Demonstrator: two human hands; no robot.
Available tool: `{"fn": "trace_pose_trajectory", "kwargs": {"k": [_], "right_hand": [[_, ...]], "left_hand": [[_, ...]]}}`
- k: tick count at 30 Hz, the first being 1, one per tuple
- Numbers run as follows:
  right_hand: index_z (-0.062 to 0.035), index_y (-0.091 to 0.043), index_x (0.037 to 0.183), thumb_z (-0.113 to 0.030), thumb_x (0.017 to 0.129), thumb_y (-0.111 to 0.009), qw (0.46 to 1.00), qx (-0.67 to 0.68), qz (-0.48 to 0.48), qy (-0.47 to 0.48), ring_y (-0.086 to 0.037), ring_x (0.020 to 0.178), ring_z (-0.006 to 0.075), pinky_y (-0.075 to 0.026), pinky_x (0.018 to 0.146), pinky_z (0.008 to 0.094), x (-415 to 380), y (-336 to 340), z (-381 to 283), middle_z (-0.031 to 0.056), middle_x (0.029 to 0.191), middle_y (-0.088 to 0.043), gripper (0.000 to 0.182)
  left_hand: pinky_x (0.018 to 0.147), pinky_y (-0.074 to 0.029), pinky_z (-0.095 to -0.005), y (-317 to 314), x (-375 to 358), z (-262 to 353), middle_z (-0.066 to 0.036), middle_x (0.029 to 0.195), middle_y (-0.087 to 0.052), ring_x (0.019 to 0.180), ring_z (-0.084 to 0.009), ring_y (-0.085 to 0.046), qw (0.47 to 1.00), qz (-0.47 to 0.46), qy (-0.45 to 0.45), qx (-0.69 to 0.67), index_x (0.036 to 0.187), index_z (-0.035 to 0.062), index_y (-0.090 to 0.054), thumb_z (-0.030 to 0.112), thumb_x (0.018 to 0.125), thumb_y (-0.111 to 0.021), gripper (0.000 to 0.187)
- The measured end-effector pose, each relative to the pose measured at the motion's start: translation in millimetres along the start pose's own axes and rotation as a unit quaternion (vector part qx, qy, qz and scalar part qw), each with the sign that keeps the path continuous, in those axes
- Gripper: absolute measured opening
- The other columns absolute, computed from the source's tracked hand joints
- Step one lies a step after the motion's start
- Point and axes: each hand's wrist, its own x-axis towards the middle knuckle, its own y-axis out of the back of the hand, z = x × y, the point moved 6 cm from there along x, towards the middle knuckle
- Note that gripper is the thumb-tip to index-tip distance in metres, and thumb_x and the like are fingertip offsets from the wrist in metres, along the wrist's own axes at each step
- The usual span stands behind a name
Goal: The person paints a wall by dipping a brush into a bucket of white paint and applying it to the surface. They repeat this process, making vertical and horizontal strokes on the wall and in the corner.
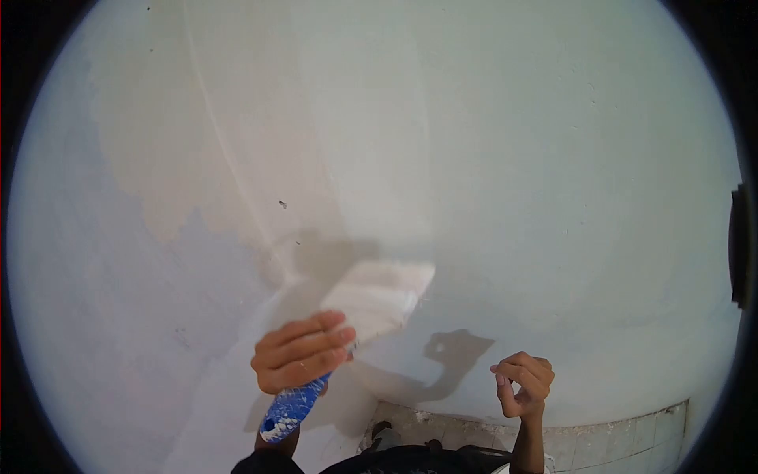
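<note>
The person's left hand [304, 351] was clamped on a broad brush [379, 296], its fingers laid across the base of the head and its blue handle [290, 411] slanting down and to the left beneath the palm. Gripping that high, close to the bristles, probably gave a firmer hold on such a wide head than the end of the handle would have. The head pointed up and to the right of the fingers, in front of the wall [521, 197]; it was blurred, and I couldn't tell whether it touched the surface. White spatters marked the handle.

The right hand [525, 383] was raised well to the right of the brush, fingers loosely curled and the thumb drawn in to meet them. I saw nothing in it; perhaps it was held up there for balance, clear of the bristles. Its shadow [462, 355] fell on the wall just to its left.

As for containers, I could make out none for certain. A sliver of a pale object [549, 462] showed beside the right forearm, too cut off to say what it was or held. Floor tiles [584, 450] lay below the right hand.
</note>
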Motion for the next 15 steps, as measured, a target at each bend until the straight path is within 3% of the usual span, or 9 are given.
{"fn": "trace_pose_trajectory", "kwargs": {"k": [1,2,6,9,11,14,15], "right_hand": [[-0.0035,-0.068,0.075,0.003,0.064,-0.062,1.000,0.007,-0.001,-0.008,-0.050,0.044,0.0119,-0.038,0.041,0.0228,7.6,-11.6,-19.8,0.0059,0.063,-0.061,0.014],[-0.0034,-0.068,0.075,0.003,0.064,-0.062,1.000,0.015,-0.002,-0.019,-0.050,0.044,0.0120,-0.038,0.042,0.0228,33.1,-53.2,-87.8,0.0061,0.063,-0.061,0.014],[-0.0030,-0.068,0.074,0.004,0.065,-0.062,0.998,0.034,0.002,-0.044,-0.051,0.044,0.0124,-0.039,0.042,0.0231,35.6,-81.3,-125.7,0.0070,0.064,-0.062,0.013],[-0.0027,-0.068,0.074,0.004,0.064,-0.061,0.998,0.046,-0.004,-0.051,-0.052,0.044,0.0125,-0.039,0.042,0.0234,41.3,-107.0,-163.6,0.0073,0.064,-0.063,0.013],[-0.0023,-0.068,0.074,0.004,0.064,-0.061,0.997,0.039,-0.005,-0.061,-0.053,0.045,0.0128,-0.040,0.043,0.0233,40.2,-121.3,-188.9,0.0076,0.064,-0.063,0.013],[-0.0017,-0.067,0.074,0.005,0.064,-0.061,0.995,0.055,0.012,-0.082,-0.053,0.045,0.0133,-0.040,0.043,0.0231,43.2,-136.5,-205.6,0.0082,0.064,-0.063,0.013],[-0.0015,-0.067,0.074,0.005,0.064,-0.061,0.993,0.068,0.015,-0.093,-0.053,0.045,0.0135,-0.040,0.043,0.0229,46.7,-160.2,-240.0,0.0084,0.064,-0.063,0.013]], "left_hand": [[0.079,-0.060,-0.0345,21.0,-3.4,1.4,-0.014,0.096,-0.075,0.093,-0.0296,-0.073,0.998,-0.021,0.050,-0.014,0.092,0.0033,-0.072,0.004,0.072,-0.081,0.022],[0.078,-0.060,-0.0337,99.5,1.1,1.9,-0.013,0.096,-0.075,0.093,-0.0287,-0.073,0.994,-0.043,0.101,-0.029,0.091,0.0032,-0.072,0.004,0.072,-0.081,0.020],[0.077,-0.060,-0.0327,122.4,-24.4,-9.9,-0.012,0.094,-0.075,0.093,-0.0262,-0.072,0.972,-0.101,0.201,-0.068,0.090,0.0023,-0.074,0.007,0.073,-0.079,0.018],[0.078,-0.059,-0.0346,160.5,-19.5,-34.0,-0.011,0.094,-0.075,0.093,-0.0277,-0.072,0.983,-0.102,0.150,-0.028,0.094,0.0014,-0.074,0.010,0.074,-0.079,0.022],[0.081,-0.059,-0.0372,201.1,7.8,-42.0,-0.014,0.095,-0.075,0.093,-0.0292,-0.072,0.985,-0.070,0.137,-0.073,0.096,0.0007,-0.074,0.009,0.077,-0.078,0.021],[0.082,-0.059,-0.0406,259.8,61.0,-28.3,-0.020,0.095,-0.073,0.093,-0.0330,-0.072,0.998,0.006,-0.051,0.020,0.097,0.0004,-0.070,0.005,0.082,-0.075,0.017],[0.082,-0.059,-0.0417,309.7,71.5,-19.3,-0.022,0.095,-0.073,0.091,-0.0342,-0.072,0.992,0.042,-0.107,0.050,0.097,0.0001,-0.068,0.003,0.082,-0.075,0.017]]}}
